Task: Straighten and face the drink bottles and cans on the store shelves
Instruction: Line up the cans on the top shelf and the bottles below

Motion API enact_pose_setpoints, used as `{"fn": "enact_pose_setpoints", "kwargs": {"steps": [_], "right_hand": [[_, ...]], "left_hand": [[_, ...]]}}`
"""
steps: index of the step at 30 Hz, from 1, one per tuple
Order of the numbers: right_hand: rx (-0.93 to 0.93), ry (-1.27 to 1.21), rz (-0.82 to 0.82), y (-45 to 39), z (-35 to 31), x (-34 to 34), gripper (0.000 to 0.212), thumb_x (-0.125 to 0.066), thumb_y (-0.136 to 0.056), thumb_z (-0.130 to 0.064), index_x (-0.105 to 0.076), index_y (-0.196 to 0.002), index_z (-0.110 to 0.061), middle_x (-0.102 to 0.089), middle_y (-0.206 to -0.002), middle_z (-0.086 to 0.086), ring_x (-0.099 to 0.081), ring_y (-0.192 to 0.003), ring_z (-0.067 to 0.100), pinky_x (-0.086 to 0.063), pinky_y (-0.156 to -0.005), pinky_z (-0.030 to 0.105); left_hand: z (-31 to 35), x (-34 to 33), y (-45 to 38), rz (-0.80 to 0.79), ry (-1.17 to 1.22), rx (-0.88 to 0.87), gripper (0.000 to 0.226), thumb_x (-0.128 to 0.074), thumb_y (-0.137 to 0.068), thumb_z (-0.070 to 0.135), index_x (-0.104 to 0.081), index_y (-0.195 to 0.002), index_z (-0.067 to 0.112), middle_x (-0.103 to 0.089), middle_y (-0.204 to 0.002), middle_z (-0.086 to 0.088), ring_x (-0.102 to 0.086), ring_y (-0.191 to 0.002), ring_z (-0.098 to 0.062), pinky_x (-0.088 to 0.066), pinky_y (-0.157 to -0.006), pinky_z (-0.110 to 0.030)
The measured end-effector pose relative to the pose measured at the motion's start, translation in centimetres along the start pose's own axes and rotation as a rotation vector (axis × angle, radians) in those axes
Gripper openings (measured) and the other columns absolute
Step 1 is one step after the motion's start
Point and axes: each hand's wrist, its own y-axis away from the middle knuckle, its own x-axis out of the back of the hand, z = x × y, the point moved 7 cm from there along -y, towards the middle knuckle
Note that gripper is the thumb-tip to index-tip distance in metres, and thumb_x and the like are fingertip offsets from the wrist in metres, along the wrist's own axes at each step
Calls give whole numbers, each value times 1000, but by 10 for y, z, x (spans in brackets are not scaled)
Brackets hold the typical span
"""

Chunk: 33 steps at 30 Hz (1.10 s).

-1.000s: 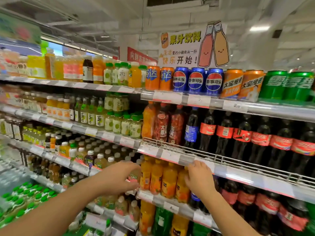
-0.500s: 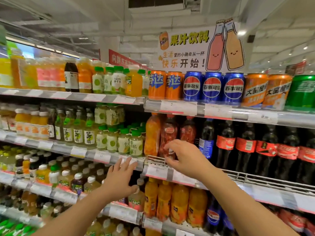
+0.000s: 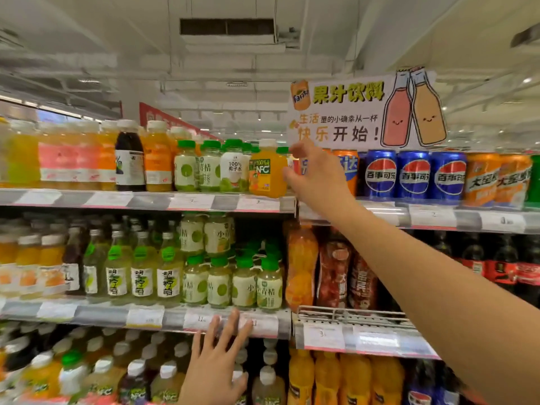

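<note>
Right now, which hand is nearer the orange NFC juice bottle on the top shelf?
Right. The right hand is at the NFC bottle, just off its right side; the left hand is two shelves lower, open.

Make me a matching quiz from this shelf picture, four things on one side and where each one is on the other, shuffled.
Things:
1. right hand
2. left hand
3. blue cola cans
4. orange NFC bottle

Places:
A. low, fingers at the middle shelf's price strip
B. top shelf, right of the reaching hand
C. raised to the top shelf
D. top shelf, just left of the reaching hand

Pairs: 1-C, 2-A, 3-B, 4-D
</note>
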Motion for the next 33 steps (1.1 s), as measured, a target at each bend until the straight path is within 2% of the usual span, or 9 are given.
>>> {"fn": "enact_pose_setpoints", "kwargs": {"steps": [2, 5, 7, 11, 15, 18, 24, 29, 33], "right_hand": [[-121, 96, -23, -23, -2, -18, 52, -66, -93, -40, -51, -137, -15, -66, -111, 4, -64, -98, 23, -44, -79, 31], [-221, 178, -66, -37, -4, -44, 72, -67, -91, -49, -36, -143, -11, -64, -109, 10, -64, -97, 30, -48, -75, 36], [-275, 265, -46, -38, -2, -54, 77, -68, -89, -53, -32, -144, -12, -64, -115, 12, -63, -104, 34, -48, -75, 39], [-356, 345, -47, -36, 0, -61, 82, -71, -85, -58, -39, -144, -12, -63, -118, 9, -62, -111, 32, -53, -86, 43], [-386, 305, -57, -32, -7, -54, 54, -73, -84, -51, -53, -119, -15, -61, -105, 4, -63, -101, 26, -56, -81, 43], [-390, 274, -34, -20, -15, -48, 70, -73, -83, -49, -43, -133, -10, -61, -103, 5, -65, -93, 25, -58, -77, 44], [-319, 121, 155, 42, -26, -30, 64, -79, -81, -49, -51, -130, -18, -66, -108, -2, -64, -103, 22, -47, -81, 31], [-290, -17, 151, 109, -41, -28, 61, -82, -80, -47, -52, -127, -22, -61, -110, -9, -63, -101, 17, -54, -86, 36], [-320, -56, 55, 156, -43, -26, 62, -81, -80, -50, -51, -129, -25, -66, -119, -2, -64, -103, 19, -55, -87, 40]], "left_hand": [[-2, -1, -1, 7, 27, -54, 108, -58, -60, 69, -18, -158, 47, -20, -167, 7, -39, -143, -36, -45, -102, -60], [-3, 0, 0, 119, 54, -135, 95, -44, -80, 64, 18, -151, 55, 27, -164, 14, 15, -152, -33, -4, -121, -61], [-3, 0, 3, 137, 56, -142, 92, -39, -86, 63, 29, -147, 53, 38, -159, 14, 29, -148, -31, 7, -121, -59], [-7, -4, 4, 157, 50, -167, 96, -45, -86, 63, 23, -152, 49, 33, -163, 9, 22, -151, -36, 1, -121, -63], [-9, -13, 2, 183, 53, -182, 97, -47, -86, 62, 21, -154, 45, 33, -163, 6, 22, -151, -38, 1, -121, -64], [-10, -18, 0, 174, 50, -176, 100, -52, -83, 60, 15, -157, 44, 27, -166, 4, 18, -152, -39, 2, -121, -63], [-12, -22, -2, 111, 56, -164, 115, -65, -59, 62, -16, -160, 37, -8, -170, -1, -20, -150, -41, -15, -111, -64], [-11, -13, 3, 119, 29, -144, 108, -59, -78, 60, 15, -156, 46, 25, -166, 6, 8, -154, -39, -1, -119, -63], [-4, 7, 9, -81, -7, -117, 98, -54, -90, 57, 20, -154, 47, 36, -161, 11, 23, -152, -32, 3, -122, -61]]}}
